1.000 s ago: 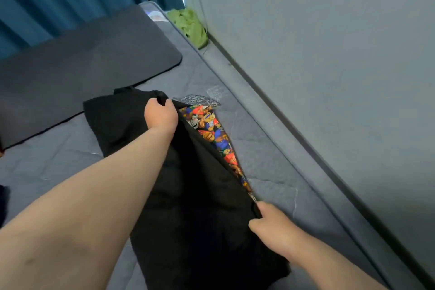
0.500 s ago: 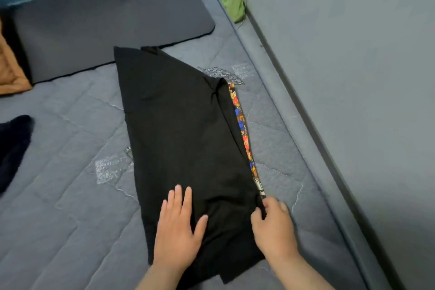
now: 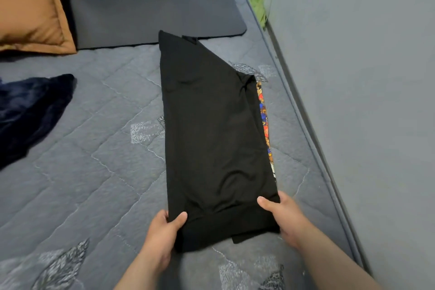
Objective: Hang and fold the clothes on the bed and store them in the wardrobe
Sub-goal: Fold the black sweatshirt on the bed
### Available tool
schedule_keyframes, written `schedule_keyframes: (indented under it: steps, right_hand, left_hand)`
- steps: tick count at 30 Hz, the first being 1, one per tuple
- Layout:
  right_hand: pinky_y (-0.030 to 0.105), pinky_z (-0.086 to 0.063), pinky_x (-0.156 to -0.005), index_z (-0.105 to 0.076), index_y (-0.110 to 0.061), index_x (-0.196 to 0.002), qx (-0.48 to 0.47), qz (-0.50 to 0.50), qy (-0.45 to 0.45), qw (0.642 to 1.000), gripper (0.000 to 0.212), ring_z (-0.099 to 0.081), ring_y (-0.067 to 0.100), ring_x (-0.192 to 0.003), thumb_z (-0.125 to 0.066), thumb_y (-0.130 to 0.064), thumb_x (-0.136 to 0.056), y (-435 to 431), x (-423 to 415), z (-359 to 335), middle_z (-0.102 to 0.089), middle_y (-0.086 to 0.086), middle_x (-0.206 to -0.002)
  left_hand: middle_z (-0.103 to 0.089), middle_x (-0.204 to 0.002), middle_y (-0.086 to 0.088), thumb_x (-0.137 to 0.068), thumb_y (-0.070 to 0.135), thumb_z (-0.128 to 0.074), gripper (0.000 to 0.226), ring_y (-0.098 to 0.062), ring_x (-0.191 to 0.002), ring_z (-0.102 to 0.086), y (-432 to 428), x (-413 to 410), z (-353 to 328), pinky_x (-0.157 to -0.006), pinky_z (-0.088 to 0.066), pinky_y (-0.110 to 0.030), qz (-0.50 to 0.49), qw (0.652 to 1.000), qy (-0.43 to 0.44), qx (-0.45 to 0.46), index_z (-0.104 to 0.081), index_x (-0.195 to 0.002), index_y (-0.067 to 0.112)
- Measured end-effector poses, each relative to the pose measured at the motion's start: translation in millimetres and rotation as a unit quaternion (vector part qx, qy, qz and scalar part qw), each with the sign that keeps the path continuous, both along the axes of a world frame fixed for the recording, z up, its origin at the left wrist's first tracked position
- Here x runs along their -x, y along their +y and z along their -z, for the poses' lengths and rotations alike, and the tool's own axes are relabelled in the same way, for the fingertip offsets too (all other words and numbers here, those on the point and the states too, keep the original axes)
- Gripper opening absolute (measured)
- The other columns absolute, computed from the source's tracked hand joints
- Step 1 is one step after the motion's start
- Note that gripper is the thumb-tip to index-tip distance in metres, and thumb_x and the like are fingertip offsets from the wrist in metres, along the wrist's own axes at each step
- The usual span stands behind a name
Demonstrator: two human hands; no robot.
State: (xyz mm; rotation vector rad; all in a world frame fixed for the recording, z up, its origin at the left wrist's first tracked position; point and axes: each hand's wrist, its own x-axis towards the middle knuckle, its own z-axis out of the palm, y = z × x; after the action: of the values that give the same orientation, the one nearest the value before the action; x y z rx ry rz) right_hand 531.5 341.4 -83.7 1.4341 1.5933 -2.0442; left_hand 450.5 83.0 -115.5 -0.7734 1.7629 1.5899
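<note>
A black T-shirt [image 3: 211, 129] lies folded lengthwise on the grey quilted bed [image 3: 94, 172], a strip of its colourful print [image 3: 264, 120] showing along the right edge. My left hand [image 3: 162, 233] grips the shirt's near left corner, thumb on top. My right hand [image 3: 286, 216] grips the near right corner the same way. The near hem is slightly bunched between the two hands.
A dark navy garment [image 3: 28, 110] lies at the left of the bed. An orange pillow [image 3: 30, 7] and a dark grey mat [image 3: 150, 4] lie at the far end. A green cloth [image 3: 257, 4] is wedged by the grey wall [image 3: 364, 77] on the right.
My left hand came back from the far end, lay flat on the shirt, and now grips the near left corner. My right hand shifted to grip the near right corner. The print is nearly covered.
</note>
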Motion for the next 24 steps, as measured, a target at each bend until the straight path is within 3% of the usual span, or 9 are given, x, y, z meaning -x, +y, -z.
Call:
schedule_keyframes:
  steps: [4,11,13,17,21,24]
  right_hand:
    - [0.033,-0.058,-0.067,-0.064,-0.011,-0.106,0.042,-0.004,-0.038,0.998,0.021,-0.074,0.024,-0.085,-0.070,-0.005,-0.086,-23,-30,3,-0.076,0.008,-0.095]
    - [0.025,-0.056,-0.059,-0.065,-0.009,-0.105,0.053,-0.006,-0.051,0.997,0.021,-0.073,0.019,-0.080,-0.067,0.001,-0.087,-56,-107,-4,-0.076,0.009,-0.096]
    - [0.027,-0.056,-0.061,-0.066,-0.010,-0.107,0.057,-0.008,-0.062,0.996,0.021,-0.073,0.020,-0.084,-0.066,0.000,-0.088,-62,-131,-6,-0.076,0.006,-0.096]
    - [0.029,-0.055,-0.050,-0.065,-0.009,-0.104,0.088,-0.002,-0.114,0.990,0.017,-0.073,0.022,-0.072,-0.061,0.001,-0.091,-77,-188,-20,-0.076,0.009,-0.088]
    - [0.043,-0.059,-0.065,-0.062,-0.011,-0.106,0.096,-0.025,-0.179,0.979,0.019,-0.069,0.030,-0.087,-0.057,0.002,-0.094,-85,-249,-58,-0.072,0.014,-0.099]
    - [0.050,-0.057,-0.084,-0.064,-0.011,-0.107,0.104,-0.055,-0.188,0.975,0.018,-0.069,0.030,-0.093,-0.055,0.000,-0.095,-83,-283,-90,-0.073,0.013,-0.100]
  left_hand:
    - [-0.075,-0.089,-0.012,-0.089,0.006,-0.067,0.011,-0.027,-0.080,-0.072,-19,-24,12,-0.070,-0.058,-0.039,0.006,1.000,0.009,0.026,-0.062,-0.099,0.007]
    - [-0.075,-0.088,-0.009,-0.084,0.008,-0.073,0.014,-0.026,-0.083,-0.071,-57,-99,5,-0.076,-0.057,-0.038,0.031,0.998,0.022,0.042,-0.066,-0.096,0.007]
    - [-0.075,-0.089,-0.010,-0.084,0.008,-0.073,0.015,-0.028,-0.085,-0.071,-67,-124,4,-0.077,-0.057,-0.041,0.029,0.999,0.001,0.035,-0.065,-0.096,0.006]
    - [-0.074,-0.095,-0.014,-0.087,0.006,-0.069,0.014,-0.032,-0.088,-0.071,-81,-186,-7,-0.072,-0.058,-0.042,-0.002,0.997,-0.073,0.035,-0.063,-0.100,0.007]
    - [-0.071,-0.094,-0.016,-0.088,0.004,-0.068,0.011,-0.027,-0.077,-0.069,-87,-255,-56,-0.052,-0.052,-0.030,-0.002,0.990,-0.092,0.106,-0.060,-0.096,0.005]
    - [-0.070,-0.095,-0.015,-0.086,0.007,-0.070,0.021,-0.028,-0.080,-0.070,-89,-297,-93,-0.056,-0.055,-0.033,-0.014,0.991,-0.073,0.115,-0.055,-0.101,0.009]
